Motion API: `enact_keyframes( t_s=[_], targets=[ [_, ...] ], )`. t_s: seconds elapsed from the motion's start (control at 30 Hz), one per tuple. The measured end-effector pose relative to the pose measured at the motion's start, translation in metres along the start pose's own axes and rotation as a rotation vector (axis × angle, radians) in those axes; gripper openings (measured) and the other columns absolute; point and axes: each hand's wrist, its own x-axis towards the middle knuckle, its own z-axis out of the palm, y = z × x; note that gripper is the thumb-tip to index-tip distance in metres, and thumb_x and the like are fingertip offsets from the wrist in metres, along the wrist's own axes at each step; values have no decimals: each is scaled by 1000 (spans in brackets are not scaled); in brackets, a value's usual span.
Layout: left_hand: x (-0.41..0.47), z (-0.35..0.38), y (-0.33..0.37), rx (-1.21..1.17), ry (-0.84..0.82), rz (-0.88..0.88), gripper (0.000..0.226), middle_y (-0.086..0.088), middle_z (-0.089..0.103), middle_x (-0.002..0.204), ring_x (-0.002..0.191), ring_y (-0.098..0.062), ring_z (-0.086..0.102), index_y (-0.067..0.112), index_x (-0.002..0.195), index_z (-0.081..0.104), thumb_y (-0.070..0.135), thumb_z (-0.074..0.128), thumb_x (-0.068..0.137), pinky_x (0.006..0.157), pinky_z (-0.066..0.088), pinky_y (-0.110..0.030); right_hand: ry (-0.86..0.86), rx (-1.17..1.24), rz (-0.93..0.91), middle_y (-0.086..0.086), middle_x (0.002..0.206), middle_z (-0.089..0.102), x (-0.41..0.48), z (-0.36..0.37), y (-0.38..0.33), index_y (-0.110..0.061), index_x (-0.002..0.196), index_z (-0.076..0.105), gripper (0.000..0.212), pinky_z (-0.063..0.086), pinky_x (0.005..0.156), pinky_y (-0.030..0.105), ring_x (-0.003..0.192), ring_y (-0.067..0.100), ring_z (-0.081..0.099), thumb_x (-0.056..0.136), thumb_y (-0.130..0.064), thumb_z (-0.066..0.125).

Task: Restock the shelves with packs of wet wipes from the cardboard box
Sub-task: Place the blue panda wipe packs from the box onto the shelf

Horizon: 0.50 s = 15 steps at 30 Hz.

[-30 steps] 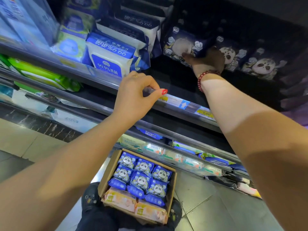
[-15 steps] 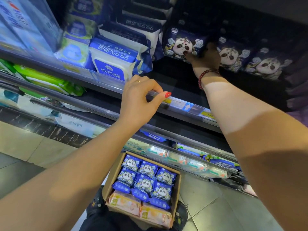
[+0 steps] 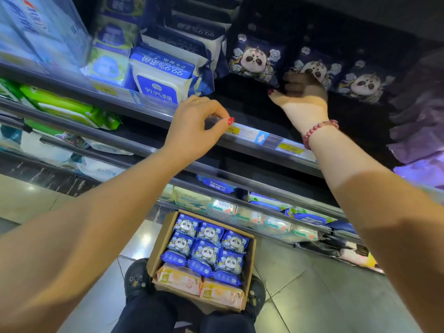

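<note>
Three dark panda wet-wipe packs stand in a row on the dim shelf: one on the left (image 3: 254,58), one in the middle (image 3: 314,66), one on the right (image 3: 365,85). My right hand (image 3: 302,99) is just below and in front of the left two, with its fingers loosely bent in shadow and nothing visibly in them. My left hand (image 3: 192,126) pinches the shelf's front rail (image 3: 259,138). The cardboard box (image 3: 161,239) sits on the floor by my feet. It holds several blue panda packs (image 3: 209,248) and two orange packs (image 3: 199,284).
Blue-and-white 99.9% wipe packs (image 3: 161,78) fill the shelf left of the panda row. Green packs (image 3: 64,106) lie on the shelf below at left. Purple packs (image 3: 418,121) sit at the far right. The lower shelves (image 3: 264,212) hold mixed wipes. My shoes flank the box on the tiled floor.
My right hand has let go of the left panda pack, which now stands on the shelf, and drawn back to the right and downward. My left hand stays on the rail.
</note>
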Motion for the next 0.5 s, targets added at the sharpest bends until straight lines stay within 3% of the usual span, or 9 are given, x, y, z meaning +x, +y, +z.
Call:
enact_keyframes(
  t_s=[0.07,0.13,0.27,0.33,0.5],
  targets=[
    [-7,-9,3,35,-7,51,19,0,66,101,104,-17,52,14,99,67,27,63,86,90,41,-25,-15,-99,-79,2,116,62,-23,-8,-4,-13,124,57,53,49,92,23,101,9,57,79,-34,76],
    [-20,-16,5,102,-21,108,28,-4,62,117,114,-21,49,12,110,63,26,63,86,96,36,-23,-52,-253,-282,3,119,60,-59,-16,-2,-12,125,56,51,41,94,21,109,16,55,82,-34,71],
    [-64,-23,-6,196,-116,153,38,-7,55,130,119,-24,46,9,120,60,25,65,85,100,34,-25,-171,-392,-512,9,123,58,-131,-10,17,-9,126,55,50,35,98,27,114,28,51,83,-31,68],
    [-90,-21,-17,237,-191,139,41,-8,55,130,119,-25,46,9,121,60,25,66,84,99,38,-31,-255,-423,-494,8,127,58,-161,1,35,-9,127,55,53,36,101,32,117,27,50,81,-33,67],
    [-153,-5,-52,274,-397,24,48,-11,58,127,116,-31,51,8,122,58,29,67,80,96,45,-41,-428,-458,-230,9,131,56,-225,35,94,-10,131,52,54,38,104,39,122,29,48,85,-33,67]
  ],
)
